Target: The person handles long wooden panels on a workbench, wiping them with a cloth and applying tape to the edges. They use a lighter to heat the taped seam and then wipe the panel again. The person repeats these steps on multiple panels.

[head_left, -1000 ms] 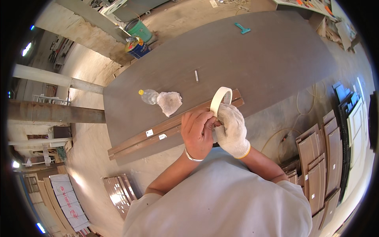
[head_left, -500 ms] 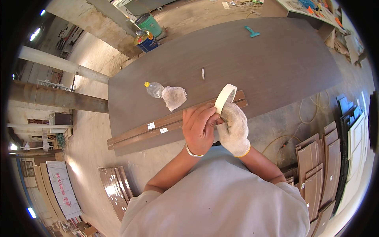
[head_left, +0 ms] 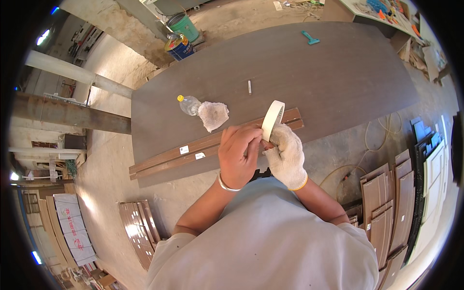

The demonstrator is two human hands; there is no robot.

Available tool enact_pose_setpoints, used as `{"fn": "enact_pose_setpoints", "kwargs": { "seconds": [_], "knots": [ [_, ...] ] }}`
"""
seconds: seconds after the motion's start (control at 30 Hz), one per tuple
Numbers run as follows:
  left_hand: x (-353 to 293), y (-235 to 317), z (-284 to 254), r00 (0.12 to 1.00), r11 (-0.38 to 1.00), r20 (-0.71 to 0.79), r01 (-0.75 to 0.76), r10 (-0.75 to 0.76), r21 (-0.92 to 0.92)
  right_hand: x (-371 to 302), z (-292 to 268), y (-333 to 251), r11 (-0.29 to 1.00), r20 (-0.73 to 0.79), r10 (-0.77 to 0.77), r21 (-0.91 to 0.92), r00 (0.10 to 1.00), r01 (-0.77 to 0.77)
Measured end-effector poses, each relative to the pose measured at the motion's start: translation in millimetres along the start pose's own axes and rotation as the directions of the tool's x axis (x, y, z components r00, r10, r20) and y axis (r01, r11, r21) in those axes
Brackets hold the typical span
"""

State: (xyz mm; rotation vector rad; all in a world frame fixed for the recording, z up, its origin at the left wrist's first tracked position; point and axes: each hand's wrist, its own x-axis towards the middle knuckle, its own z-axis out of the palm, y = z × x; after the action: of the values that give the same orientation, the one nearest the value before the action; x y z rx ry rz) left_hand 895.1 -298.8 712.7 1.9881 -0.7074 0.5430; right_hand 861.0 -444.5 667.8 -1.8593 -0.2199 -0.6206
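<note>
1. Hands meet just below the middle of the view, both in front of the wearer's pale grey shirt (head_left: 270, 237), which fills the bottom and is cut off by the lower edge.
2. The left hand (head_left: 239, 155) is bare, with a silvery bangle (head_left: 226, 183) at the wrist. Its fingers are bent together, tips at the near edge of a roll of cream tape (head_left: 271, 119); whether they pinch it cannot be told, since the hand's own back covers the contact.
3. The right hand (head_left: 287, 157) wears an off-white knitted glove with a yellow cuff. It is closed around the lower part of the roll, hiding that part; the upper arc stands up above both hands, and any loose tape end cannot be made out.
4. Behind the hands, two brown strips (head_left: 193, 150) with pale labels lie on a wide dark board (head_left: 348, 72). Hands and tape cover part of their right half.
5. Left of the tape, a clear bottle (head_left: 192, 105) with a yellow cap lies beside a crumpled pale cloth (head_left: 213, 116), its far end obscured there.
6. Farther off on the board are a small pale stick (head_left: 250, 87), too small to identify, and a teal tool (head_left: 311, 37).
</note>
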Motion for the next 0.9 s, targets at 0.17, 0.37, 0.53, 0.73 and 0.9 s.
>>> {"fn": "enact_pose_setpoints", "kwargs": {
  "seconds": [0.17,0.37,0.53,0.73,0.9],
  "knots": [
    [5,3,-6,0.999,0.998,0.037,-0.01,0.008,0.059,4,2,2,0.995,-0.025,-0.083,-0.062,0.996,0.081],
    [12,3,-13,0.992,0.979,0.066,-0.114,0.105,0.166,13,0,-1,0.964,-0.047,-0.242,-0.122,0.969,0.235],
    [15,2,-14,0.988,0.972,0.056,-0.152,0.144,0.178,13,-2,-6,0.962,-0.037,-0.252,-0.114,0.967,0.246],
    [13,-1,-6,0.987,0.99,0.076,-0.14,0.139,0.013,3,-1,-10,0.997,-0.006,0.066,0.032,0.998,-0.066],
    [5,0,-5,1.0,0.995,0.024,-0.006,0.009,-0.099,-1,-5,-10,0.981,-0.001,0.141,0.133,0.99,-0.139]
  ]
}}
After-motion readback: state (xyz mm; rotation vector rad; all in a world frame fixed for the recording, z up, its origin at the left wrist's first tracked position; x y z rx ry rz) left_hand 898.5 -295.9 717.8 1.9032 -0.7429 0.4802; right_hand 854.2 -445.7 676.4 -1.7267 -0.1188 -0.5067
